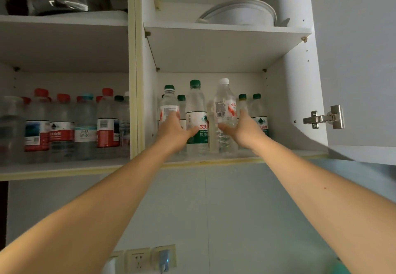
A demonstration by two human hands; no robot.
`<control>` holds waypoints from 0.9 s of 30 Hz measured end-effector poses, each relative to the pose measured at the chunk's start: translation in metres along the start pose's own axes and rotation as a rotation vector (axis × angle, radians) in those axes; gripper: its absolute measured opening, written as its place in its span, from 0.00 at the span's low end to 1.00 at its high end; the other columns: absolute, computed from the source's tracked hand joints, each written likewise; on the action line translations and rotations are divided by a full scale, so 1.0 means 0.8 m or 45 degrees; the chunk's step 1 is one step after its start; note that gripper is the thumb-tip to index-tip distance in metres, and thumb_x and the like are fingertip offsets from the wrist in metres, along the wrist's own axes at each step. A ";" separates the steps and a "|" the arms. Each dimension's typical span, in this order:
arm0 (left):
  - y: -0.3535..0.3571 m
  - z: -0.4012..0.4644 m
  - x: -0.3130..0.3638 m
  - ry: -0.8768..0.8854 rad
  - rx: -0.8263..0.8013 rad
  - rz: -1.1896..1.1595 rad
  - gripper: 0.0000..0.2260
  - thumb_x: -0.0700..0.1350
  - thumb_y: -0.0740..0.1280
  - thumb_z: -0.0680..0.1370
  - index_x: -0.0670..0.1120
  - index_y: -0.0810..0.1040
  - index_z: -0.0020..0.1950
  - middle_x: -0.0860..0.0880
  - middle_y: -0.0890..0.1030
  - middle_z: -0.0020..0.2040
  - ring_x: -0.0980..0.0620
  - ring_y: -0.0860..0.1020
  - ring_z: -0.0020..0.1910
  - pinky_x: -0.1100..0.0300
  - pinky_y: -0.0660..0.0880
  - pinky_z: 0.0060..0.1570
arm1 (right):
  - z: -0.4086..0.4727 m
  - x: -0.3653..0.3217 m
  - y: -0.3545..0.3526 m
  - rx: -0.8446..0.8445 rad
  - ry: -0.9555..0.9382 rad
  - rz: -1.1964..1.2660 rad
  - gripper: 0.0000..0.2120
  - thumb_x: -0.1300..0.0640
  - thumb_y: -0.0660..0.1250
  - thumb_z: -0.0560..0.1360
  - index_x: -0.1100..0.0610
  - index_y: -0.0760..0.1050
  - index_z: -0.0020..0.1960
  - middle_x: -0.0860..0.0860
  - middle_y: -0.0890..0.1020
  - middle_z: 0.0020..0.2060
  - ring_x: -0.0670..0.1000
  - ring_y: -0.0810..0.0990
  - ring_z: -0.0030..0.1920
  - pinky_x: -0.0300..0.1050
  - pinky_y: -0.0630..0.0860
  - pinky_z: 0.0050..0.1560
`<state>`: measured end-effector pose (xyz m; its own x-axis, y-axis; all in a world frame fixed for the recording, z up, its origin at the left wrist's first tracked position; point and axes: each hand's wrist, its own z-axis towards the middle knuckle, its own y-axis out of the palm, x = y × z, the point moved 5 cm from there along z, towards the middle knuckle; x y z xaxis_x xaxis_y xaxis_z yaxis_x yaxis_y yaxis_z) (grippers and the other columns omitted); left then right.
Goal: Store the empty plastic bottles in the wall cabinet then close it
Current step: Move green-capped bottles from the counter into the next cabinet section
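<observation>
On the lower shelf [214,163] of the open cabinet, right compartment, left hand [174,129] curled round a green-cap bottle [169,104] near the left wall, right hand [241,129] gripping a white-cap bottle [224,106] mid-shelf, more bottles upright behind, door [353,59] swung open at right.

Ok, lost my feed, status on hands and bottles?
Left hand on green-cap bottle. Right hand grips white-cap bottle. Cabinet door open. Nothing blocking.

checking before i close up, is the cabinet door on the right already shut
No, the cabinet door stands swung open at the right, its hinge exposed, with both hands on bottles on the lower shelf.
</observation>
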<state>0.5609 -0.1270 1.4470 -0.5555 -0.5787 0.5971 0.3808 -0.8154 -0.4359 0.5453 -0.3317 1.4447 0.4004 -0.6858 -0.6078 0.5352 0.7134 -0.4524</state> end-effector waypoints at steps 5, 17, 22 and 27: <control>-0.053 -0.054 0.009 0.253 0.068 -0.109 0.23 0.54 0.71 0.78 0.49 0.71 0.70 0.58 0.79 0.48 0.55 0.81 0.49 0.52 0.81 0.51 | -0.065 -0.039 0.001 0.426 -0.275 -0.004 0.27 0.53 0.67 0.80 0.53 0.64 0.76 0.54 0.72 0.67 0.55 0.73 0.66 0.45 0.67 0.62; -0.083 -0.263 -0.175 0.100 -0.002 -0.221 0.11 0.53 0.71 0.79 0.53 0.77 0.59 0.54 0.82 0.44 0.54 0.83 0.40 0.61 0.81 0.35 | -0.291 -0.020 0.173 0.179 -0.406 0.197 0.13 0.63 0.66 0.77 0.56 0.79 0.60 0.46 0.78 0.54 0.52 0.78 0.58 0.40 0.72 0.60; -0.062 -0.345 -0.281 -0.248 -0.113 -0.236 0.10 0.50 0.70 0.79 0.50 0.77 0.58 0.47 0.83 0.46 0.53 0.83 0.37 0.57 0.82 0.35 | -0.365 0.027 0.275 -0.152 -0.140 0.129 0.10 0.60 0.67 0.78 0.55 0.81 0.58 0.44 0.77 0.52 0.50 0.78 0.54 0.29 0.66 0.49; -0.038 -0.438 -0.379 -0.477 -0.315 -0.095 0.11 0.54 0.70 0.79 0.51 0.77 0.57 0.52 0.82 0.47 0.54 0.83 0.38 0.55 0.83 0.38 | -0.453 0.083 0.368 -0.488 0.128 0.018 0.12 0.57 0.67 0.78 0.54 0.81 0.60 0.49 0.81 0.56 0.49 0.80 0.50 0.37 0.70 0.47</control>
<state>0.4586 0.0782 1.0433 -0.2514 -0.5209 0.8157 0.1364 -0.8535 -0.5029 0.4597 -0.1151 1.0347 0.3203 -0.6717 -0.6680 0.2063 0.7377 -0.6429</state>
